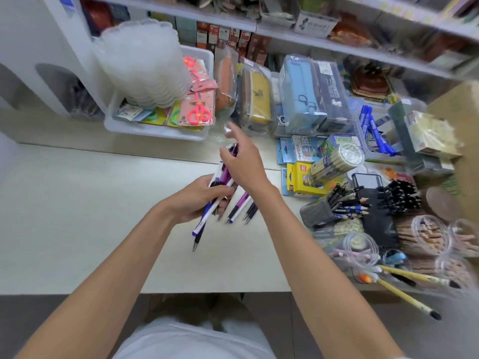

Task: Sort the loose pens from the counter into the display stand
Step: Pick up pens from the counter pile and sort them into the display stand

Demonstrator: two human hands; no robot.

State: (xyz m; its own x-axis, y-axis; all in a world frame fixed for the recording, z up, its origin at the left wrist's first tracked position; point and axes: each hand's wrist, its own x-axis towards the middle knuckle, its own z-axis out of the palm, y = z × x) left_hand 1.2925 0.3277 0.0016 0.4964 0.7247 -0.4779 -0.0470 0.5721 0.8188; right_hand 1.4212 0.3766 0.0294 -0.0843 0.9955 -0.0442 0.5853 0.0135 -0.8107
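Observation:
My left hand (199, 200) grips a fanned bunch of pens (220, 203) above the middle of the pale counter (77, 216). The pens are purple, white, blue and black, with their tips pointing down towards me. My right hand (243, 164) is over the upper ends of the bunch, index finger stretched out and thumb beside a purple pen. Its other fingers are hidden, so I cannot tell whether it holds a pen. A black display stand (378, 218) with black pens and pencils stands at the right.
A white bin (155, 130) with scissors and stacked clear trays sits at the back. Packaged pencil cases, a tube of pens (337, 161), a yellow box and blue markers crowd the back right. Jars and brushes (414, 278) lie near the right front edge. Shelves hang above.

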